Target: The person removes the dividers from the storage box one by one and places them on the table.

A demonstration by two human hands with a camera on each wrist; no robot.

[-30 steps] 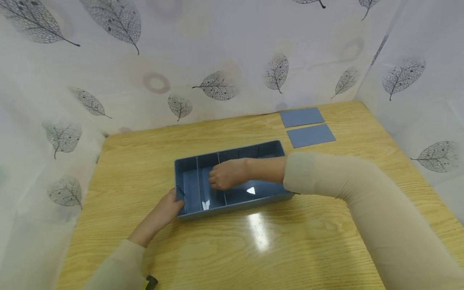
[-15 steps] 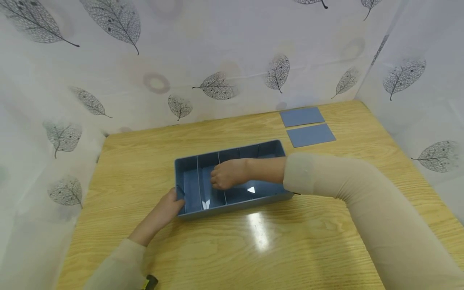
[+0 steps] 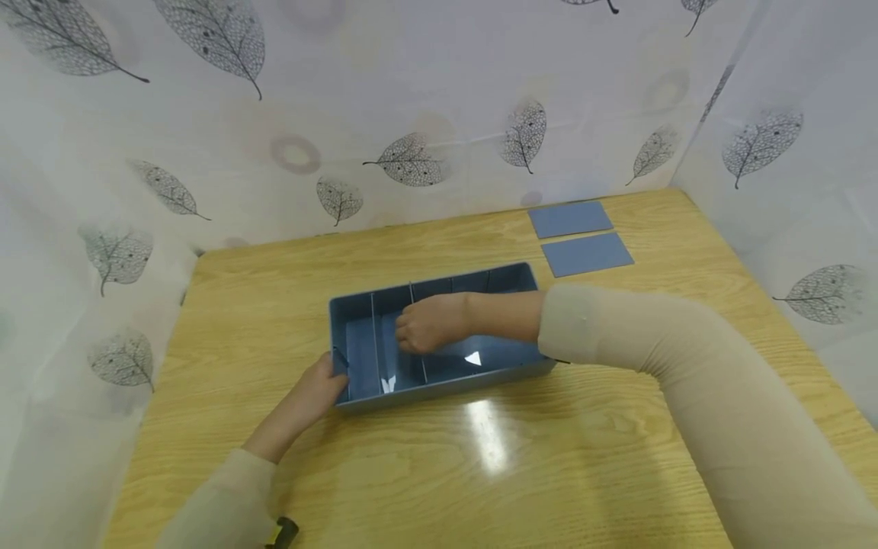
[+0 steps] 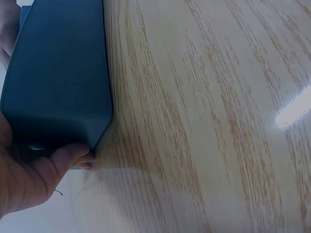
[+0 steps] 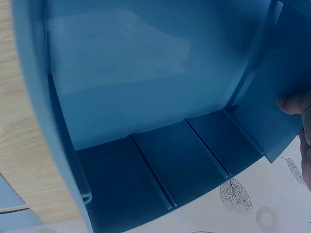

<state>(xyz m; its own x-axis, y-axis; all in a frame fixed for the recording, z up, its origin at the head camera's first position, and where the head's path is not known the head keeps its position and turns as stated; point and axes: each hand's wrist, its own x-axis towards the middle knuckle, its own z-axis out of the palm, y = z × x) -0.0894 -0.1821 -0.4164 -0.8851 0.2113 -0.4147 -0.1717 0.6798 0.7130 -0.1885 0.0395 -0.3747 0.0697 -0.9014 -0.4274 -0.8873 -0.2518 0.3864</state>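
A blue divided storage box point(image 3: 446, 391) stands on the wooden table. My left hand point(image 3: 321, 387) grips its left end wall; the left wrist view has that thumb and fingers point(image 4: 70, 154) at the box's corner. Reaching into the box from the right, my right hand point(image 3: 432, 324) pinches a thin blue divider point(image 5: 272, 92). The thumb point(image 5: 290, 104) lies against the divider's face in the right wrist view, with other fingers behind it. Another divider point(image 3: 376, 343) stands upright further left in the box. In the head view my right hand hides part of the pinched divider.
Two flat blue panels point(image 3: 588, 254) lie side by side at the back right of the table point(image 3: 261, 305). Near the front edge, a small black and yellow object point(image 3: 284, 531) shows partly beside my left sleeve. Leaf-patterned cloth point(image 3: 439, 91) surrounds the table's back and sides.
Very little differs. The pinched divider's far top end stands slightly higher above the box's rim. My left hand and the box keep their places, apart from a slight camera shift.
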